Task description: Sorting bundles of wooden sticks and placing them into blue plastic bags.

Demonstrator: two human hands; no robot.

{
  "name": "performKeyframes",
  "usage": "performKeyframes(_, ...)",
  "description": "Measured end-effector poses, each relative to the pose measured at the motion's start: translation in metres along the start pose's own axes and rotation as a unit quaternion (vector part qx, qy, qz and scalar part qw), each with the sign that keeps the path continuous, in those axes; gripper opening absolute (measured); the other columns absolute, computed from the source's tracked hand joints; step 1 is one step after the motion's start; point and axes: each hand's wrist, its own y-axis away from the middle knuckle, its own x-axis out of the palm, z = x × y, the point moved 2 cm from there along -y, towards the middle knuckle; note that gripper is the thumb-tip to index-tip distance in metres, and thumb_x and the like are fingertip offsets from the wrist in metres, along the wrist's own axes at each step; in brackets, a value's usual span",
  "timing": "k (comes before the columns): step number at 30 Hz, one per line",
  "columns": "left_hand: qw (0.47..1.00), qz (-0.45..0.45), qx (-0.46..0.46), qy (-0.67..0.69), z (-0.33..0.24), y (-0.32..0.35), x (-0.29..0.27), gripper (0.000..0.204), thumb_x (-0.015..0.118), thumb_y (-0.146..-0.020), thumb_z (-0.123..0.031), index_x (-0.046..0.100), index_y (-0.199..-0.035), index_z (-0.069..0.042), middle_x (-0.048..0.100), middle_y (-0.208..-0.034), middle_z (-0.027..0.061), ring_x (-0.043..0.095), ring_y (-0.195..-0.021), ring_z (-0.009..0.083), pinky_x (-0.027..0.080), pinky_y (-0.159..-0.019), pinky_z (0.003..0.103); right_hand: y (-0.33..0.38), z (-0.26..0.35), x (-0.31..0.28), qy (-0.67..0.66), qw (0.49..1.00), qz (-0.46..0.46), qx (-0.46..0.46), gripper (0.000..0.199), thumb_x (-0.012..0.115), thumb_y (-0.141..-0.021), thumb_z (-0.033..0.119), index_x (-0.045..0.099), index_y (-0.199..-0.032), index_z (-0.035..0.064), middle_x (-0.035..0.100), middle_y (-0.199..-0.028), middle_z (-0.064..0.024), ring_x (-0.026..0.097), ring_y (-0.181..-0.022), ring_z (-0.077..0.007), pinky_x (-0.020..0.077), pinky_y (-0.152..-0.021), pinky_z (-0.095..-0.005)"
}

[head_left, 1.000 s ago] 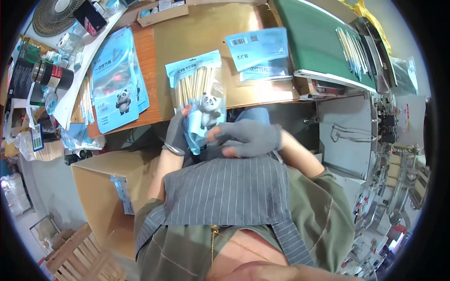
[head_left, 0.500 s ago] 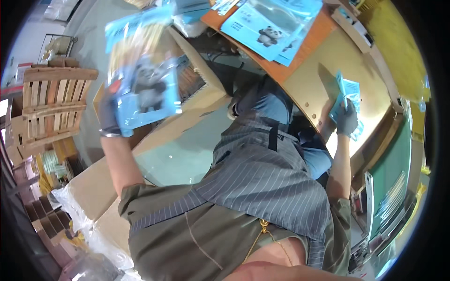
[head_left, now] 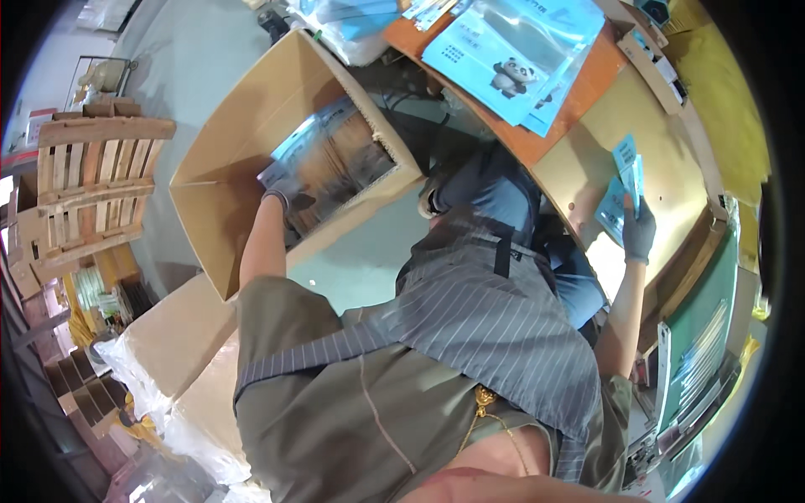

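My left hand (head_left: 289,199), in a dark glove, reaches into a large open cardboard box (head_left: 222,155) and touches the clear-and-blue plastic packs (head_left: 335,142) lying there. Its fingers are dim and blurred, so their grip cannot be made out. My right hand (head_left: 639,233), in a grey glove, is closed on small blue printed cards (head_left: 623,189) above the pale board on the table. Flat blue plastic bags (head_left: 478,63) printed with a panda lie stacked on the orange-brown tabletop.
The table (head_left: 579,101) has a narrow carton (head_left: 650,67) along its far right side. Wrapped cardboard boxes (head_left: 180,335) stand at my left, with a wooden pallet (head_left: 101,189) beyond. A green panel (head_left: 700,323) stands at the right.
My left hand has lowered the panda-printed pack from above the box down into it. My right hand has shifted slightly right and down, still holding the blue cards.
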Motion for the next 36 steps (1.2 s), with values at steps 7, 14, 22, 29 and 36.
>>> performKeyframes(7, 0.867, -0.15, 0.238, 0.411, -0.453, 0.134, -0.132, 0.035, 0.054, -0.094, -0.032, 0.064, -0.106, -0.001, 0.067, -0.09, 0.0118, 0.061, -0.066, 0.0157, 0.049, -0.058, 0.03, 0.032, 0.108, -0.033, -0.027, 0.944, -0.239, -0.227, 0.033, 0.06, -0.084, 0.006, 0.058, -0.117, 0.0012, 0.064, -0.11, -0.015, 0.062, -0.101, -0.0274, 0.0476, -0.084, -0.0328)
performKeyframes(14, 0.801, 0.175, 0.449, 0.356, -0.672, 0.179, -0.084, 0.048, 0.049, -0.095, -0.043, 0.066, -0.106, 0.001, 0.068, -0.093, 0.0058, 0.06, -0.078, 0.0128, 0.048, -0.073, 0.027, 0.052, 0.153, -0.03, 0.104, 0.863, -0.278, -0.41, 0.043, 0.063, -0.066, 0.007, 0.067, -0.108, 0.0103, 0.064, -0.114, -0.0106, 0.061, -0.101, -0.0288, 0.0473, -0.089, -0.0414)
performKeyframes(22, 0.806, 0.237, 0.542, 0.002, -0.753, 0.22, -0.004, 0.029, 0.068, -0.081, -0.027, 0.069, -0.079, 0.002, 0.058, -0.057, 0.0074, 0.051, -0.054, 0.0111, 0.039, -0.052, 0.031, 0.093, 0.101, -0.052, 0.138, 0.93, -0.201, -0.276, 0.057, 0.068, -0.075, 0.032, 0.056, -0.125, 0.0066, 0.049, -0.132, -0.0169, 0.049, -0.117, -0.0338, 0.0397, -0.098, -0.0452)
performKeyframes(29, 0.748, 0.222, 0.625, -0.022, -0.747, 0.284, 0.069, 0.033, 0.071, -0.077, -0.036, 0.071, -0.082, -0.004, 0.061, -0.062, 0.015, 0.062, -0.06, 0.0279, 0.045, -0.057, 0.036, 0.139, 0.087, -0.09, -0.257, 0.958, -0.022, 0.127, 0.04, 0.065, -0.086, 0.037, 0.065, -0.1, -0.0008, 0.065, -0.087, -0.0097, 0.061, -0.083, -0.0165, 0.0473, -0.076, -0.0289)
performKeyframes(36, 0.701, 0.15, 0.696, 0.047, -0.785, 0.263, 0.057, 0.023, 0.065, -0.083, -0.023, 0.063, -0.073, -0.002, 0.055, -0.061, 0.0107, 0.054, -0.056, 0.0224, 0.041, -0.053, 0.036, 0.118, 0.06, -0.081, -0.559, 0.803, -0.193, 0.079, 0.029, 0.05, -0.093, 0.018, 0.062, -0.112, -0.0005, 0.063, -0.105, -0.0049, 0.062, -0.091, -0.0118, 0.052, -0.078, -0.0263)
